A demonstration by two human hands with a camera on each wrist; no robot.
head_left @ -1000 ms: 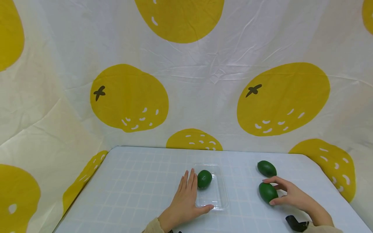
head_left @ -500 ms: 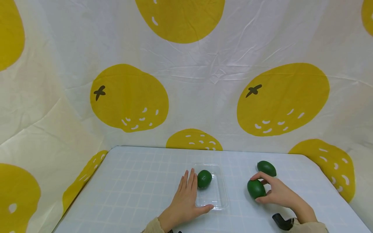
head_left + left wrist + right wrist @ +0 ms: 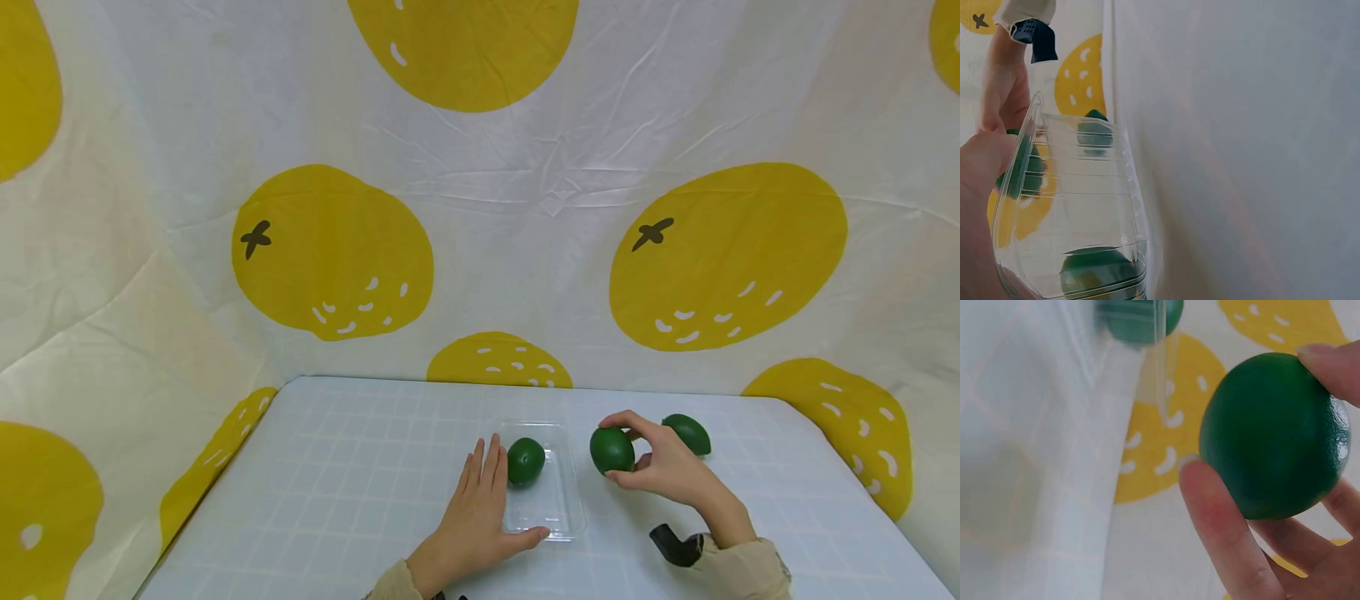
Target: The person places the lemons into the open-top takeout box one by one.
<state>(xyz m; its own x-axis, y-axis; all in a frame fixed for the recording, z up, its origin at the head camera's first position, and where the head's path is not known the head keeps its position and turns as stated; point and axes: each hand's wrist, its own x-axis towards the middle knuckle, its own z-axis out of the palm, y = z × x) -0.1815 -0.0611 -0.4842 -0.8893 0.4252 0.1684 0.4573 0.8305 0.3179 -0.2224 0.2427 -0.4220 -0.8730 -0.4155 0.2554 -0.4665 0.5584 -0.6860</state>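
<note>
My right hand (image 3: 667,462) pinches a smooth dark green lime (image 3: 612,451) between thumb and fingers, to the right of a clear plastic tray (image 3: 562,500). The right wrist view shows the same lime (image 3: 1272,437) held off the table. A second lime (image 3: 527,461) lies inside the tray, toward its left side. My left hand (image 3: 476,512) rests along the tray's left side with straight fingers, and its thumb lies across the near edge. On the table behind the right hand is a third lime (image 3: 687,434), partly hidden by that hand.
The table (image 3: 337,483) wears a pale checked cloth. A hanging cloth (image 3: 517,250) with big yellow fruit prints closes off the back and sides. A black strap piece (image 3: 677,546) sticks out at my right sleeve.
My right hand has carried its lime left and up, from near the third lime toward the tray. The left hand, tray and other limes have stayed put.
</note>
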